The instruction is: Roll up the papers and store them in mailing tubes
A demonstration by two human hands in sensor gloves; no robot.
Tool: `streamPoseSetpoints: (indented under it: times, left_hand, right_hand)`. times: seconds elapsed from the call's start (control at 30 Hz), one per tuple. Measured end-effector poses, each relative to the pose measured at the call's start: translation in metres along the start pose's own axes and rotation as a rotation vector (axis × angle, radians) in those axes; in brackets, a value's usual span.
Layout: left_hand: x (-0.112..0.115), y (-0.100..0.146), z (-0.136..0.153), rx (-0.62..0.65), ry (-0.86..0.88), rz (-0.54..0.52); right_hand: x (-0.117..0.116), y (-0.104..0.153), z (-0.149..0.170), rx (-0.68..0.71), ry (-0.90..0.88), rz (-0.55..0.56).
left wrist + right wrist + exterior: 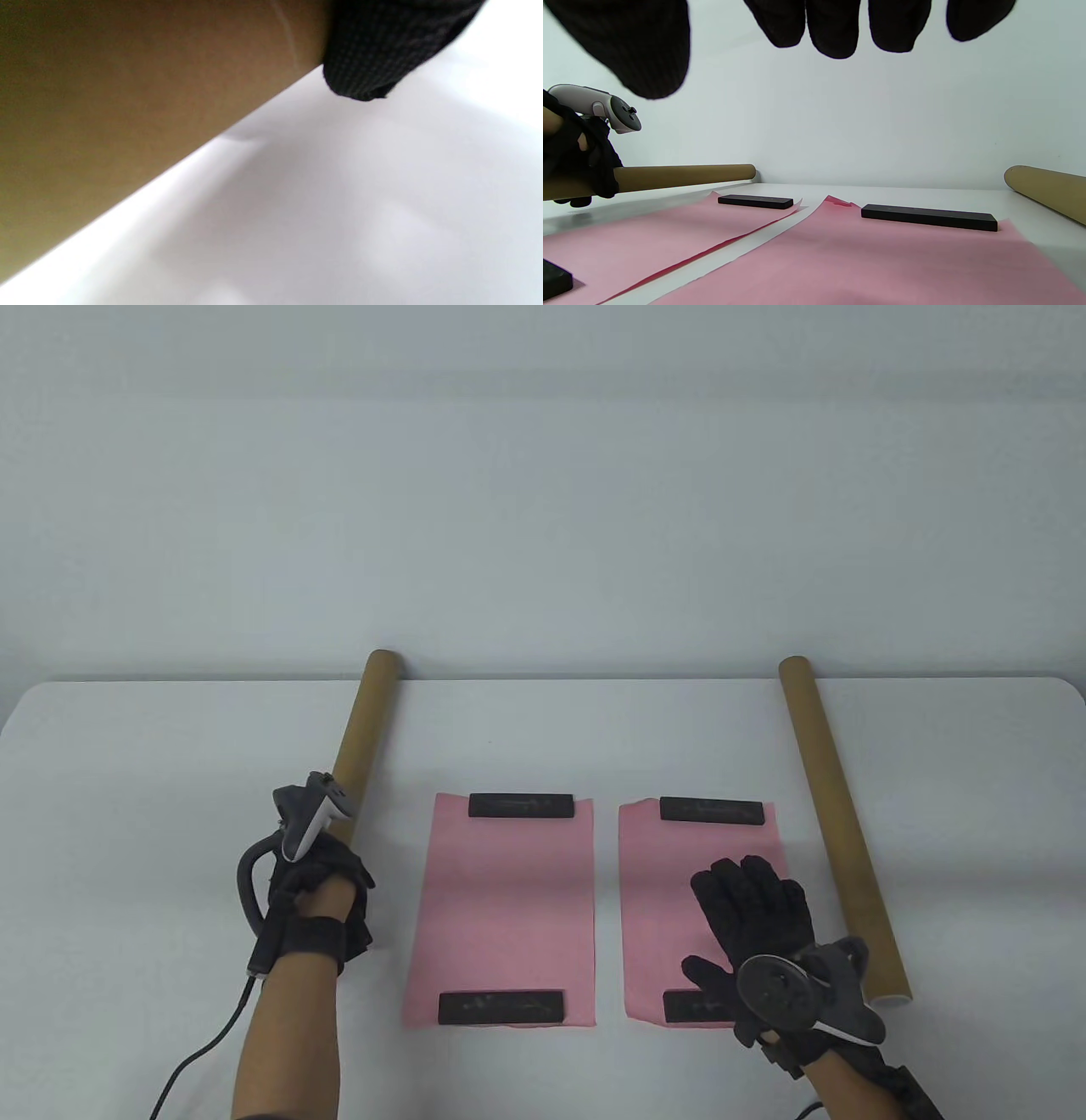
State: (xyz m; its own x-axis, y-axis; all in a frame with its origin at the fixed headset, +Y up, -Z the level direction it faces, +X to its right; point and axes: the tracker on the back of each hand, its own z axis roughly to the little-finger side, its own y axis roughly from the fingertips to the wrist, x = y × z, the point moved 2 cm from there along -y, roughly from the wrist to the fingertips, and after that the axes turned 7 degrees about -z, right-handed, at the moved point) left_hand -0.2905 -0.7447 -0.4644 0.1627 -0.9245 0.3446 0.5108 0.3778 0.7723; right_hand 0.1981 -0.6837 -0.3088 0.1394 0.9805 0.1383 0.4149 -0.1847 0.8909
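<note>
The white table [543,746] carries everything, its far edge against a pale wall. Two long brown mailing tubes lie on it, running away from me. The left tube [361,729] angles toward the far edge, and my left hand [318,891] is wrapped round its near end; that grip is closed on the cardboard, fingers curled over the tube, as the right wrist view shows from the side. In the left wrist view one gloved fingertip [373,55] lies against the tube wall just above the table. The right tube [836,814] lies free at the right, well apart from the left one, its white-capped near end just beside my right wrist.

Between the tubes lie two pink papers side by side, flat, a narrow strip of table between them: the left paper [505,899] and the right paper [670,899]. Each is held down by a black bar at its far edge and another at its near edge. My right hand [755,925] is over the near part of the right paper, fingers straight and spread, that grip holding nothing.
</note>
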Motion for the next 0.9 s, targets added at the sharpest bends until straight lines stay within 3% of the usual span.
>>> streamPoseSetpoints:
  times: [0.1, 0.33, 0.57, 0.7, 0.9]
  left_hand:
    - [-0.011, 0.018, 0.003, 0.085, -0.056, -0.092]
    - [-0.03, 0.068, 0.009, 0.234, -0.157, -0.419]
    - [-0.038, 0.126, 0.011, 0.384, -0.176, -0.637]
    - [-0.037, 0.151, 0.016, 0.454, -0.161, -0.749]
    - [-0.022, 0.165, 0.02, 0.614, -0.133, -0.78]
  right_hand:
    - [0.002, 0.001, 0.0, 0.002, -0.014, 0.013]
    - [0.005, 0.003, 0.008, -0.027, -0.044, 0.033]
    - [0.005, 0.003, 0.023, -0.079, -0.144, 0.043]
    - [0.003, 0.004, 0.034, -0.121, -0.285, 0.061]
    - [0.003, 0.005, 0.041, -0.122, -0.418, 0.059]
